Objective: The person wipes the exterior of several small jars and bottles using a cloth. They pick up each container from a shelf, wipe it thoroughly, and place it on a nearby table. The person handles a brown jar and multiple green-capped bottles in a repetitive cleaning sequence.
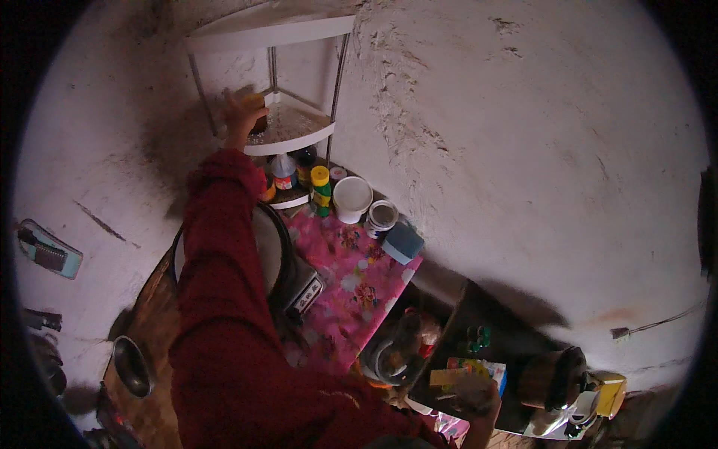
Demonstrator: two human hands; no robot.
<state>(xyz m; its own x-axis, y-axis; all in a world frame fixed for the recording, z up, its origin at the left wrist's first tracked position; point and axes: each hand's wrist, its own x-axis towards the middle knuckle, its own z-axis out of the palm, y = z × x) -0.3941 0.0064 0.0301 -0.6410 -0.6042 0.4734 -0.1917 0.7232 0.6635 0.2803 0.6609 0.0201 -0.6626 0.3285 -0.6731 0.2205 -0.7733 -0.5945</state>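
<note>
My left hand (238, 119), at the end of a dark red sleeve, reaches up to the middle tier of a white corner shelf (297, 137). Its fingers are around a dark jar with a yellow lid (255, 102), at the tier's left side. Small pale specks lie on that tier beside the jar. Low on the right, my right hand (489, 405) is around a blurred greyish object (471, 390), possibly a see-through container. Behind that object a colourful box (496, 373) lies on a dark surface.
Bottles (284, 174) crowd the lowest tier. A yellow-capped green container (320, 191), white tubs (352, 199) and a blue-grey box (403, 243) line the wall on a pink floral cloth (336, 269). A large round appliance (272, 252) sits under my left arm. A metal bowl (133, 366) is at left.
</note>
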